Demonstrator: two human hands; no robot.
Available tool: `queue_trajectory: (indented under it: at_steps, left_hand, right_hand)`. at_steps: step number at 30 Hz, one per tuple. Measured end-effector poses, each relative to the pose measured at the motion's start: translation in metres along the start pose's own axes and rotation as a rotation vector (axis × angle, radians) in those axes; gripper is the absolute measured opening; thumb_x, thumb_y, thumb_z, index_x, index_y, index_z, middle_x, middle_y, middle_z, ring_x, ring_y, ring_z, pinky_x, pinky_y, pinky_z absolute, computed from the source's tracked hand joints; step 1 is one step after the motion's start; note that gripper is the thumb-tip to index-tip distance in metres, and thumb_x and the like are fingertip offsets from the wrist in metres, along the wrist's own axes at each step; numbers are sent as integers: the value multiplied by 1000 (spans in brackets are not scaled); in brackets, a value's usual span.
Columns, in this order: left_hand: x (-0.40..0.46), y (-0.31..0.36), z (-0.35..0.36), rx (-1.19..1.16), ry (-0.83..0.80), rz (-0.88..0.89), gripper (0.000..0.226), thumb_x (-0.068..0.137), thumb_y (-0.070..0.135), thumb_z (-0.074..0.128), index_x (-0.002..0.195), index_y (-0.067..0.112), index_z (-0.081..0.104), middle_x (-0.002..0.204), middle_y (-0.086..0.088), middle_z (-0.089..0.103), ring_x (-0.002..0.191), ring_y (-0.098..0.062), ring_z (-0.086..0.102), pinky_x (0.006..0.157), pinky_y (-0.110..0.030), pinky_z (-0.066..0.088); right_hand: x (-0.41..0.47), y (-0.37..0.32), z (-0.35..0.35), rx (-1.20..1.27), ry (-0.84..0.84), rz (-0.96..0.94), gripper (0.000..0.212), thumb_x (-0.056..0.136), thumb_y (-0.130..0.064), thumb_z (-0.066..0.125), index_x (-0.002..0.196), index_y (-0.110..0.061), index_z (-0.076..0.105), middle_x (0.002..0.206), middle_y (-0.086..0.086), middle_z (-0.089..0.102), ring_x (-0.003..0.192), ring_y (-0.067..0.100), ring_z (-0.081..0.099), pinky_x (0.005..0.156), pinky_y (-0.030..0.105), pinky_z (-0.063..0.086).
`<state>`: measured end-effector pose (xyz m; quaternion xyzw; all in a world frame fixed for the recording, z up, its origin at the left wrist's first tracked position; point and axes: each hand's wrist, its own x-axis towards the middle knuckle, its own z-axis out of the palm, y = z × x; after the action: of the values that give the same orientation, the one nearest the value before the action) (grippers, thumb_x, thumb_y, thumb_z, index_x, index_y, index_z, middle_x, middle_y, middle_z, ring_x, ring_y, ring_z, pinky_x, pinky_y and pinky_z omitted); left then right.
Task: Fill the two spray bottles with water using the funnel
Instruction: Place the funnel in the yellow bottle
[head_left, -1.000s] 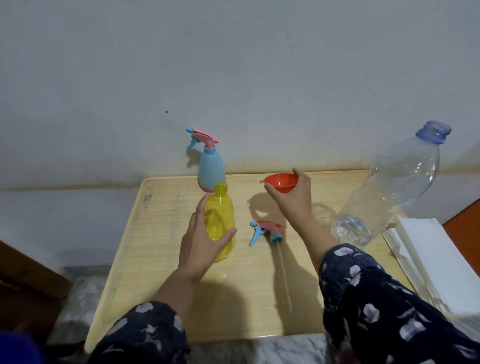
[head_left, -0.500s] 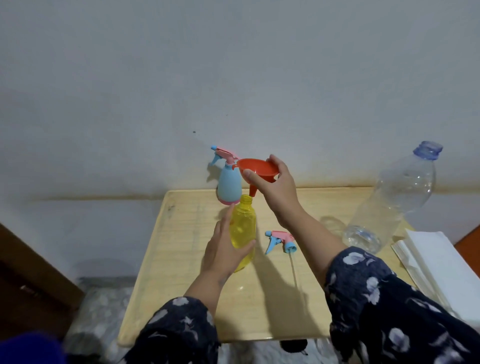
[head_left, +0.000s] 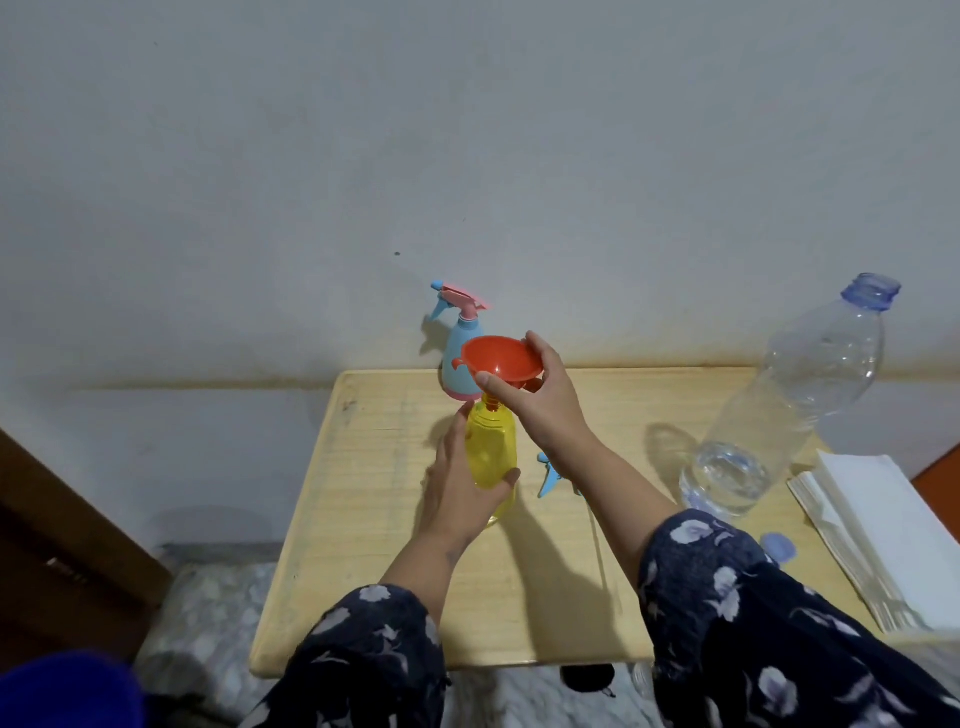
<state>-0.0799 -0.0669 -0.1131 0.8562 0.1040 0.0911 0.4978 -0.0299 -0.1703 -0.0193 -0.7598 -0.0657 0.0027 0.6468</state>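
Spray bottles, two, on a pale wood table (head_left: 363, 519) set against a white wall (head_left: 467, 130).

Left hand (head_left: 457, 493): wrapped around the lower body of the yellow bottle (head_left: 493, 447), thumb on the near right side, fingers behind. Bottle stands upright, cap off, neck open.

Blue bottle (head_left: 460, 364): upright at the table's far edge, just behind the yellow one, pink and blue trigger head fitted.

Funnel (head_left: 501, 358): orange, its rim pinched by the right hand (head_left: 540, 405), thumb on the near edge and fingers on the far side. Its spout sits at the yellow bottle's neck; how deep it goes cannot be told.

Loose trigger head (head_left: 550, 475): blue, lying on the table just right of the yellow bottle, partly hidden by the right forearm.

Water bottle (head_left: 795, 405): large, clear, uncapped, standing at the right with water low in the base.

Blue cap (head_left: 779, 545): on the table near that base.

White paper stack (head_left: 883, 530): far right edge.
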Motion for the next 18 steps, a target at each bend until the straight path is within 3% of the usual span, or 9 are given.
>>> queue_trajectory:
  at_steps: [4, 8, 12, 16, 18]
  left_hand:
    - [-3, -15, 8, -15, 7, -19, 95, 72, 41, 78, 136, 58, 10, 148, 11, 34, 132, -26, 42, 104, -51, 41]
    - [-1, -22, 12, -26, 19, 4, 97, 72, 36, 80, 140, 50, 13, 149, 7, 36, 132, -26, 42, 102, -50, 43]
    - [-6, -26, 13, 15, -8, -9, 96, 77, 37, 77, 143, 48, 7, 154, 6, 25, 133, -27, 40, 103, -47, 42]
    - [-10, -30, 15, 153, -68, -101, 101, 87, 48, 65, 154, 13, -2, 161, -6, 10, 145, -27, 22, 110, -35, 29]
    - [-11, -29, 14, 181, -84, -103, 103, 88, 50, 62, 154, 7, -4, 162, -9, 5, 147, -26, 15, 113, -34, 24]
  right_hand:
    - [-10, 12, -4, -54, -64, 19, 96, 72, -39, 80, 149, -23, 24, 151, -5, 31, 119, 9, 46, 91, 24, 42]
    - [-22, 30, -13, -64, -37, 60, 94, 74, -41, 79, 150, -25, 25, 153, -9, 29, 123, 11, 49, 91, 24, 43]
    - [-37, 46, -26, -140, 8, 85, 91, 76, -44, 76, 149, -24, 26, 152, -10, 30, 116, 8, 50, 97, 30, 44]
    - [-50, 56, -41, -179, 52, 89, 81, 80, -33, 75, 147, -22, 30, 150, -8, 34, 116, 11, 50, 89, 23, 42]
    - [-54, 58, -50, -214, 89, 78, 77, 82, -27, 74, 146, -20, 32, 149, -6, 35, 116, 13, 50, 89, 24, 42]
